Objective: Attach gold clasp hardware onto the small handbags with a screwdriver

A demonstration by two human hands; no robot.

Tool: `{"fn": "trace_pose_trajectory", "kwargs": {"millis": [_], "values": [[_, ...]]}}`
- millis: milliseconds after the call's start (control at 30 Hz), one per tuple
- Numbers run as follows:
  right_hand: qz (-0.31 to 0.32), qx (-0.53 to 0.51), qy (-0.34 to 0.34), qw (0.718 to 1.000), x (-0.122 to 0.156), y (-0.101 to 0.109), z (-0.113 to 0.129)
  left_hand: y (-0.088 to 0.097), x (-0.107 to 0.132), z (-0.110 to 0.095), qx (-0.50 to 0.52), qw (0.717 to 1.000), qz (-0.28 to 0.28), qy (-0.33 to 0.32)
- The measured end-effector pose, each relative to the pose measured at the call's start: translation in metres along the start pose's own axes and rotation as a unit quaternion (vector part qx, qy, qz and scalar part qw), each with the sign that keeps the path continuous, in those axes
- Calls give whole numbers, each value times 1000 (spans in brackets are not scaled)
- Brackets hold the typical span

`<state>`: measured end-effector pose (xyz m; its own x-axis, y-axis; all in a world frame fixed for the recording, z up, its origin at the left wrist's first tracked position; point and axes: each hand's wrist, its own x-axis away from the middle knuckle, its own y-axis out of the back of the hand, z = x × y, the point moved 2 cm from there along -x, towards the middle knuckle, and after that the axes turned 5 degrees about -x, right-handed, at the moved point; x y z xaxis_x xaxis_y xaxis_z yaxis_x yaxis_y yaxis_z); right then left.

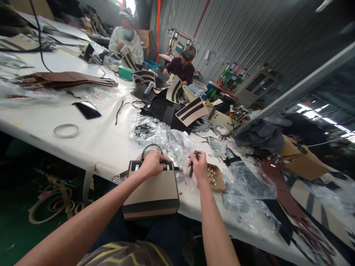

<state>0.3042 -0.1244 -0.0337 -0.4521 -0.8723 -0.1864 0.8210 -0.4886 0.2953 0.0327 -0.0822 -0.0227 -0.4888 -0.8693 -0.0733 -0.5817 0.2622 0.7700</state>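
A tan handbag [154,192] with a dark band along its bottom stands on my lap against the table edge. My left hand [152,164] is closed over its top, beside the dark handle [152,147] and metal fittings. My right hand [198,165] pinches a short dark strap piece [192,170] just right of the bag. Under that hand lies a small cardboard tray [219,181] holding gold metal hardware [212,173].
Crumpled clear plastic bags [163,135] lie past the bag. A black phone [87,109] and a tape ring [66,130] sit on the white table [91,140] to the left. Bag panels [191,111] are piled ahead. Two other people work at the far end.
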Motion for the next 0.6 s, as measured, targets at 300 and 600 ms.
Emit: {"fn": "trace_pose_trajectory", "kwargs": {"millis": [300, 600], "values": [[-23, -264, 72, 962, 53, -41, 90, -1, -12, -3, 22, 997, 26, 70], [-26, -171, 85, 981, 67, -96, 90, 3, -7, -9, 16, 997, 19, 72]]}}
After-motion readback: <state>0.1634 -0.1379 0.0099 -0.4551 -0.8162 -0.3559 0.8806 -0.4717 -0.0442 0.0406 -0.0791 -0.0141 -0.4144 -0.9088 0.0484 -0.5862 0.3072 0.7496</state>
